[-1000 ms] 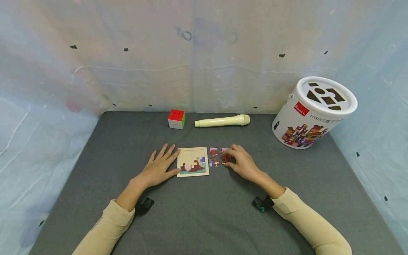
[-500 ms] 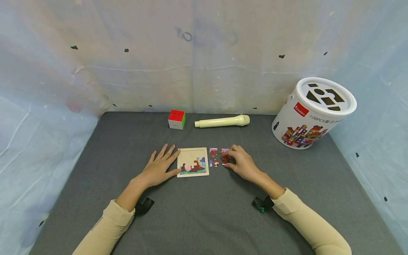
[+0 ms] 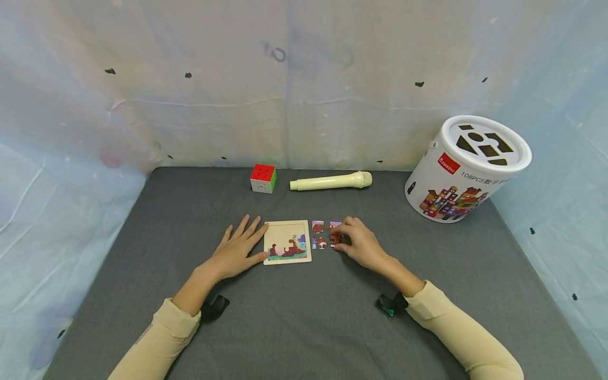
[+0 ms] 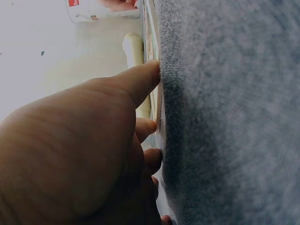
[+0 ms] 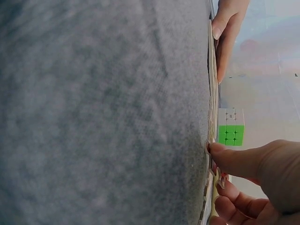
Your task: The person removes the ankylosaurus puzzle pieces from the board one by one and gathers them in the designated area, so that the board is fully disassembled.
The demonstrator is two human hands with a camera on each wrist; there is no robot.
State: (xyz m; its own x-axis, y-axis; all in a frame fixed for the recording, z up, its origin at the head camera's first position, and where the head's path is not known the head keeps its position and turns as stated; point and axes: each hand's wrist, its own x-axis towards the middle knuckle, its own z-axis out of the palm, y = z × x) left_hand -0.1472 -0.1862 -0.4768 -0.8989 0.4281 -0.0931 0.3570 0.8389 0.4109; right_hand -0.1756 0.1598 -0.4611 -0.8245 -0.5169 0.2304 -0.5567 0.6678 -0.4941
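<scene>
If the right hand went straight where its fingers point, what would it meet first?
Likely the loose puzzle pieces beside the wooden board, unless the right hand passes above; depth is unclear.

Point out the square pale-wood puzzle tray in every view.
Head: square pale-wood puzzle tray just below centre, slightly left.
Left wrist: tray edge-on, upper centre, partly hidden.
Right wrist: tray edge-on, upper right of centre.
Shared landmark: the person's bare left hand, visible in all three.

The square, pale wooden puzzle board (image 3: 284,230) lies flat just below frame centre, partly filled along its lower edge and lower right. Loose, brown-and-purple printed puzzle pieces (image 3: 317,227) sit just right of it.
</scene>
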